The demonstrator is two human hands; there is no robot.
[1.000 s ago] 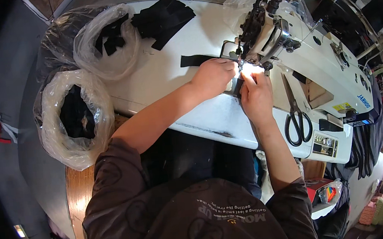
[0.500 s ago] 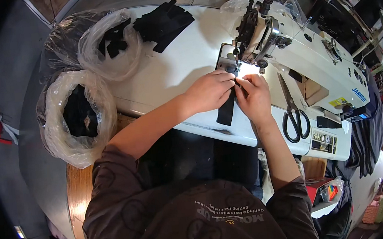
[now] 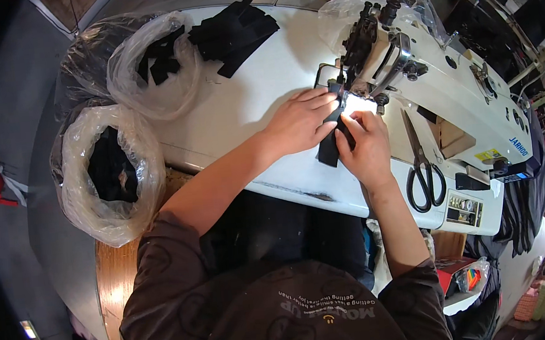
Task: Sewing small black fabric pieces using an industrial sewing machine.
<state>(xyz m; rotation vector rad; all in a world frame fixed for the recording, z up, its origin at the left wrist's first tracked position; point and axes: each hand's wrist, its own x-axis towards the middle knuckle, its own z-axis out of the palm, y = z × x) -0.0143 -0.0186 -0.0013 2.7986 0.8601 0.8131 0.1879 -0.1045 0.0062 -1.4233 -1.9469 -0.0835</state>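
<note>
A black fabric strip [image 3: 328, 150] lies on the white sewing table, its upper part running under the needle area of the sewing machine [image 3: 432, 68]. My left hand [image 3: 302, 121] presses the strip from its left side, fingers stretched out flat over it close to the presser foot. On the strip's right edge, my right hand [image 3: 366, 145] has thumb and forefinger bent together in a pinch. A bright lamp lights the spot beside the needle. Fingers partly hide the strip's middle.
Black-handled scissors [image 3: 423, 176] lie right of my right hand. A pile of black fabric strips [image 3: 235, 36] sits at the table's far left. Two clear plastic bags, a rear bag [image 3: 124, 86] and a nearer bag [image 3: 76, 187], hold black pieces. A bobbin tray [image 3: 464, 208] is at the right.
The strip has moved away from me toward the machine, so less of it shows below my hands. My left hand's fingers have gone from bunched to stretched flat.
</note>
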